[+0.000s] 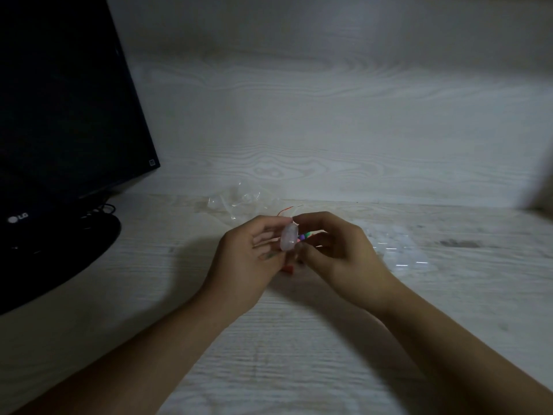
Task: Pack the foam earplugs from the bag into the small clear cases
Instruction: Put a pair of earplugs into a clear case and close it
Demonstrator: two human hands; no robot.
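Two hands meet above the counter (299, 339), both on one case (289, 240). My left hand (251, 259) holds the case from the left, fingers curled round it, thumb at its top edge. My right hand (338, 253) closes on it from the right, thumb and forefinger pinching near the top. The case is clear, small, held on edge between both palms, clear of the counter. Coloured earplugs (303, 236) show just right of the case, against my right fingers; whether they are inside the case or beside it I cannot tell, the view being dim and blurred. One orange earplug (288, 269) lies on the counter under the hands. A crumpled bag (239, 202) lies behind the hands. More clear cases (395, 250) sit right of my right hand. A dark monitor (59, 115) stands at far left.
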